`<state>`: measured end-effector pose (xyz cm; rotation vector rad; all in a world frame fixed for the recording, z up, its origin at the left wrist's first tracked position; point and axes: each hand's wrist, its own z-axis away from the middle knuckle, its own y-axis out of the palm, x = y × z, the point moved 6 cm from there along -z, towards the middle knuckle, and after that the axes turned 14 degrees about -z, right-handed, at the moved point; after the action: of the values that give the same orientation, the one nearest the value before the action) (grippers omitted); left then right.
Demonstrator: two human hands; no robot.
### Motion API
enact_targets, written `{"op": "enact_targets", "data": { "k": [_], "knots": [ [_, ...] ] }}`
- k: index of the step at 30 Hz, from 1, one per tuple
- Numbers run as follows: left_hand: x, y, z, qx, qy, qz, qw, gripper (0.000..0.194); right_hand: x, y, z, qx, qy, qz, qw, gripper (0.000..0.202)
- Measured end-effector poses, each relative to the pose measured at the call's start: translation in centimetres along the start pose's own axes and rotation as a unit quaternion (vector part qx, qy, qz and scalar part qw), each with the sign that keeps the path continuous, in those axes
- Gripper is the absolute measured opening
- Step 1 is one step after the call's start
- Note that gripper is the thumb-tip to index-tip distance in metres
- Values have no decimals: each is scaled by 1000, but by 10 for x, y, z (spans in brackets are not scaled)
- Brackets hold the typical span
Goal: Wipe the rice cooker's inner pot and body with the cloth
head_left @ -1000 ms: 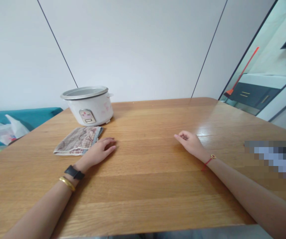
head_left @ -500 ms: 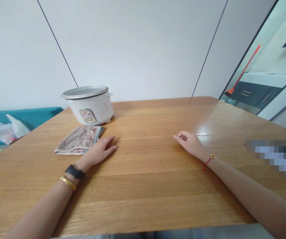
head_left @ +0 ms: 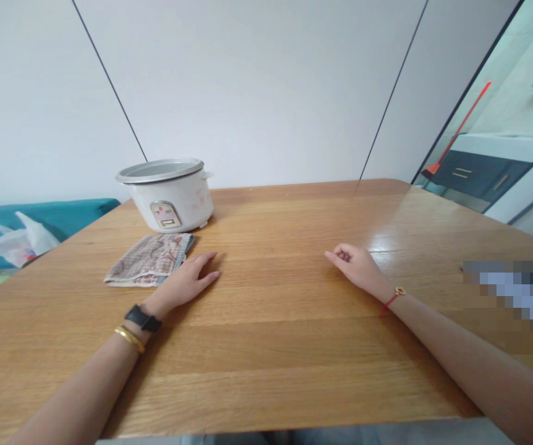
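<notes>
My left hand rests on the wooden table with its fingers apart and nothing in them. Its back lies beside the right edge of a folded patterned cloth. Behind the cloth stands a white rice cooker without a lid; its inside is mostly hidden from this angle. On the right half of the table lies my right hand, its fingers curled in and the thumb pointing left. No object shows in that hand.
A pixelated object lies at the table's right side. Beyond the left edge, a white plastic bag sits by a teal seat. A pale wall closes off the back; an orange broom stands in the room at right.
The whole view has shifted very slightly. Both hands, the cloth and the cooker keep their places on the table.
</notes>
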<state>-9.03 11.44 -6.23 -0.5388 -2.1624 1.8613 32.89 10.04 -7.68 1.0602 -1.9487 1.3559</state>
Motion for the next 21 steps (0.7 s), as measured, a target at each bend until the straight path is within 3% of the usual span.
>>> {"op": "enact_targets", "data": {
  "k": [21],
  "knots": [
    [0, 3, -1, -4, 33, -10, 999, 59, 0, 0, 0, 1, 10, -4, 1000, 40]
  ]
}}
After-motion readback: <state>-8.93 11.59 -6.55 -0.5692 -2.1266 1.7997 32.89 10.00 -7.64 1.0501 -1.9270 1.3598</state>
